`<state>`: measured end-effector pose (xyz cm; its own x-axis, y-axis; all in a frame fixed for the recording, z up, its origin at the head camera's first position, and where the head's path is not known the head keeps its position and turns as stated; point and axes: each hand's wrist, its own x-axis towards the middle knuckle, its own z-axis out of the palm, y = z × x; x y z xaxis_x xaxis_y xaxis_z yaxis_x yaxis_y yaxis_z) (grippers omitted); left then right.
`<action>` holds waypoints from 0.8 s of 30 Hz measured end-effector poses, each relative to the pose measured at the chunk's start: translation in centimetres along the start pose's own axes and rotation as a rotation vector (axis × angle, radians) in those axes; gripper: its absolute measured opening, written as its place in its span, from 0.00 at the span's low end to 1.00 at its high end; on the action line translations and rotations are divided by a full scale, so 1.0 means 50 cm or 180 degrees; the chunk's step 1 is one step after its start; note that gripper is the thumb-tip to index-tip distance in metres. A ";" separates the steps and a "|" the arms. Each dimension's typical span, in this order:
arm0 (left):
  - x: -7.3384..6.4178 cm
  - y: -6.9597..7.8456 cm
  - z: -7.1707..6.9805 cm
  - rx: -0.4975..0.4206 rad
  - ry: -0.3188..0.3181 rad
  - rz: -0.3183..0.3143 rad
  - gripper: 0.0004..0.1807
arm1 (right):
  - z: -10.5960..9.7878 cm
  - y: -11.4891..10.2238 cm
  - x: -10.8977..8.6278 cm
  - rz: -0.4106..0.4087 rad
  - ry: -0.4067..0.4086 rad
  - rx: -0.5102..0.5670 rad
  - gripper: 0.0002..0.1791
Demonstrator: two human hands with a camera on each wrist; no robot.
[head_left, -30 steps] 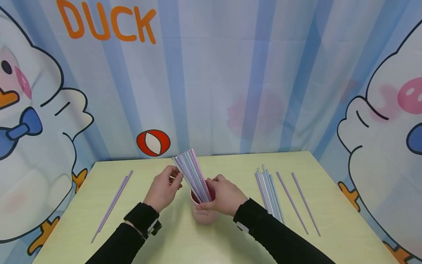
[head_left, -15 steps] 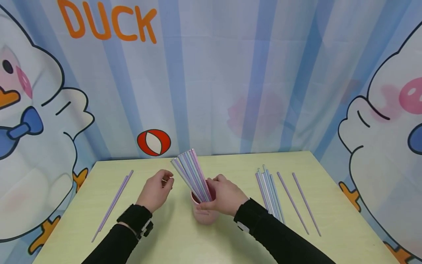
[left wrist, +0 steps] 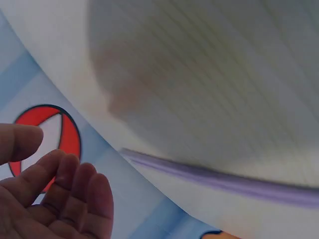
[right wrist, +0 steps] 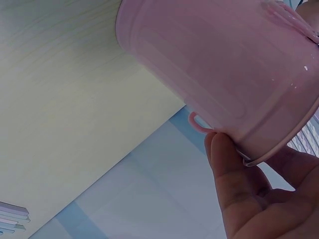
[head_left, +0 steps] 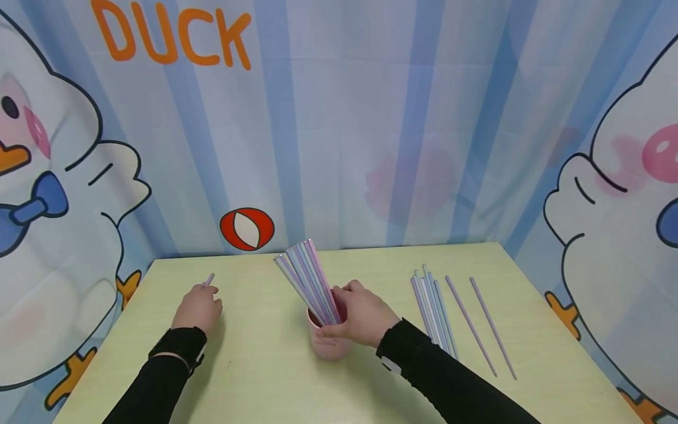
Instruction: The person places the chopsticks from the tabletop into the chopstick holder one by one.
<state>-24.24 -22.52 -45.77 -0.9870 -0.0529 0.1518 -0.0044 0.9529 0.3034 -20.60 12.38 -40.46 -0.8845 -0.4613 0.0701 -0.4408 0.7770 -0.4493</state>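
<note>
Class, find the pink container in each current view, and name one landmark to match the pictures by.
Head: lower middle, the pink container with the right hand gripping its upper part.
Left wrist: not in it.
Right wrist: upper right, large, cut off by the frame.
Shared landmark: the pale table, seen in all three.

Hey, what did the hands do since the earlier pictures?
The left hand came away from the bunch of straws in the pink cup and moved left, near the purple straws. The right hand still holds the cup; the right-side straws stayed put.
</note>
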 end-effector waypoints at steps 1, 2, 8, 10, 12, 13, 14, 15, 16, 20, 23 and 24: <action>0.000 -0.008 -0.001 0.0063 -0.0003 -0.0061 0.17 | 0.000 0.000 0.000 0.0000 0.0000 0.0001 0.46; -0.001 -0.014 -0.002 0.0112 -0.0017 -0.0136 0.17 | -0.001 0.000 -0.001 0.0002 0.0002 -0.0001 0.46; -0.004 -0.041 -0.008 0.0308 -0.0149 -0.0391 0.13 | 0.001 0.001 0.000 0.0006 0.0003 -0.0015 0.46; -0.005 -0.047 -0.008 0.0341 -0.0195 -0.0399 0.12 | 0.001 0.001 0.000 0.0020 -0.0001 -0.0002 0.47; -0.008 -0.050 -0.009 0.0378 -0.0251 -0.0404 0.12 | 0.001 0.000 0.001 0.0028 -0.0003 -0.0005 0.47; -0.008 -0.051 -0.009 0.0393 -0.0280 -0.0410 0.12 | 0.001 0.000 0.000 0.0037 -0.0005 -0.0001 0.48; -0.008 -0.052 -0.009 0.0404 -0.0318 -0.0421 0.12 | 0.001 0.000 0.000 0.0047 -0.0009 -0.0008 0.49; -0.008 -0.052 -0.009 0.0413 -0.0353 -0.0431 0.12 | 0.001 -0.001 0.000 0.0058 -0.0016 -0.0015 0.49; -0.008 -0.053 -0.009 0.0425 -0.0390 -0.0439 0.13 | 0.001 -0.001 0.000 0.0064 -0.0022 -0.0026 0.49; -0.007 -0.057 -0.007 0.0450 -0.0483 -0.0463 0.13 | 0.000 -0.001 -0.001 0.0083 -0.0044 -0.0048 0.50; -0.006 -0.060 -0.003 0.0439 -0.0499 -0.0479 0.13 | -0.001 -0.001 -0.001 0.0078 -0.0043 -0.0044 0.50; -0.005 -0.061 -0.001 0.0438 -0.0494 -0.0478 0.13 | -0.001 -0.001 -0.001 0.0076 -0.0044 -0.0044 0.50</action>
<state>-23.94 -25.43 -46.66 -0.9864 -0.1605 -0.0346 -0.1642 0.9700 0.1793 -20.53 12.40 -40.39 -0.8927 -0.4482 0.0471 -0.4216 0.7938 -0.4384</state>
